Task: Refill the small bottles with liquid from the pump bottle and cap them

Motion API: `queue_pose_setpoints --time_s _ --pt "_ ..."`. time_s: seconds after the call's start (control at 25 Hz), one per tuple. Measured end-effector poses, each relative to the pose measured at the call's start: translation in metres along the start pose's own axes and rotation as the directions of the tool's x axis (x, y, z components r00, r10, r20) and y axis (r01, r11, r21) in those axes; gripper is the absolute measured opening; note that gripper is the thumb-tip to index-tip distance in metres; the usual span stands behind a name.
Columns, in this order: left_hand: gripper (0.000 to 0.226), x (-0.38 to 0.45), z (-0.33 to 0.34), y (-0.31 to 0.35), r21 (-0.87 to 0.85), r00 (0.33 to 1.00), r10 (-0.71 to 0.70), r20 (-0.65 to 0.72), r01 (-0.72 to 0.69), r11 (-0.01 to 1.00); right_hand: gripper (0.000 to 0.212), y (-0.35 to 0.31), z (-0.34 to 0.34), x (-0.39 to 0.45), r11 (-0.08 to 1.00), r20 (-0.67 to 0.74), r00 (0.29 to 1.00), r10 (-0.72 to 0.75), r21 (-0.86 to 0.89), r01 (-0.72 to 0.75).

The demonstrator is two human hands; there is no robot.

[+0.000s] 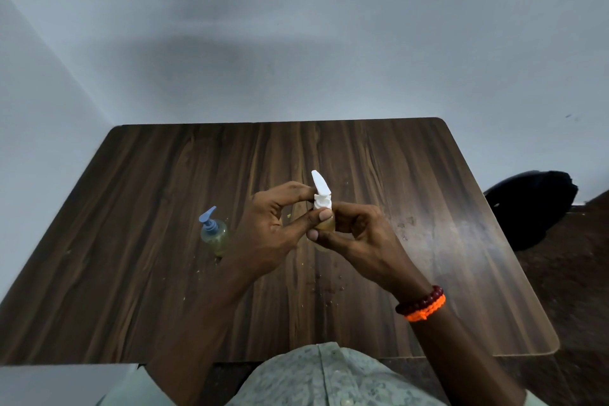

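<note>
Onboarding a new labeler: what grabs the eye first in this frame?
First, the small bottle with the white pump top, held up over the middle of the wooden table: the left hand pinches the pump collar, and the right hand grips the yellowish body. Next, the blue-pump bottle standing on the table, left of the hands. Then the red and orange bracelets on the right wrist.

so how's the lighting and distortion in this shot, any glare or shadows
Head view: dim, soft light; a broad blurry shadow on the wall; faint glare on the table at right; wide-angle bending bows the table edges; the white pump bottle in both hands is slightly soft.
</note>
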State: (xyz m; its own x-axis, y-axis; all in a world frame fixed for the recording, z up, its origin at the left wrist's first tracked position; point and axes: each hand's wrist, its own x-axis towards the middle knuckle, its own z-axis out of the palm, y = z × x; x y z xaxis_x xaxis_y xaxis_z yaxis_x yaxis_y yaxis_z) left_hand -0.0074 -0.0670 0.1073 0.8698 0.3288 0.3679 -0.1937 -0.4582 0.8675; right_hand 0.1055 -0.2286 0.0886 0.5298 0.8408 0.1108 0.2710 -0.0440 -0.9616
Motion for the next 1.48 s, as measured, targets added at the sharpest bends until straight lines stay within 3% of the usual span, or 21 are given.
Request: queue_pose_setpoints --time_s 0.12,0.2,0.32,0.44,0.6,0.76,0.96,1.08,1.48 --pt "0.025 -0.003 0.008 -0.002 0.056 0.991 -0.018 -0.133 0.025 0.998 0.041 0.008 0.002 0.005 0.985 -0.001 1.000 0.015 -0.173 -0.015" --pt "0.028 -0.006 0.019 -0.004 0.111 0.966 -0.030 -0.255 0.060 0.992 0.043 0.018 0.008 0.005 0.947 -0.134 0.991 0.022 -0.316 -0.064" --pt "0.027 -0.010 0.040 -0.011 0.170 0.932 -0.067 -0.356 0.135 0.976 0.035 0.033 0.015 0.004 0.932 -0.302 0.953 -0.036 -0.354 -0.077" --pt "0.030 -0.016 0.055 -0.023 0.175 0.900 -0.126 -0.417 0.215 0.961 0.039 0.049 0.021 0.005 0.919 -0.286 0.958 -0.032 -0.386 -0.085" --pt "0.028 -0.019 0.064 -0.041 0.174 0.904 -0.232 -0.360 0.309 0.935 0.031 0.078 0.031 0.017 0.914 -0.300 0.954 -0.002 -0.387 -0.120" --pt "0.026 -0.034 0.059 -0.068 0.226 0.854 -0.386 -0.348 0.476 0.850 0.029 0.114 0.027 0.037 0.894 -0.326 0.940 0.099 -0.386 -0.228" --pt "0.031 -0.044 0.037 -0.100 0.258 0.798 -0.457 -0.393 0.573 0.778 0.013 0.154 0.026 0.076 0.824 -0.332 0.900 0.282 -0.396 -0.405" --pt "0.030 -0.048 0.028 -0.114 0.296 0.787 -0.474 -0.394 0.597 0.745 0.009 0.170 0.032 0.090 0.791 -0.273 0.884 0.379 -0.401 -0.462" --pt "0.034 -0.051 0.026 -0.131 0.300 0.796 -0.481 -0.367 0.590 0.749 0.023 0.181 0.044 0.095 0.791 -0.253 0.871 0.422 -0.367 -0.490"
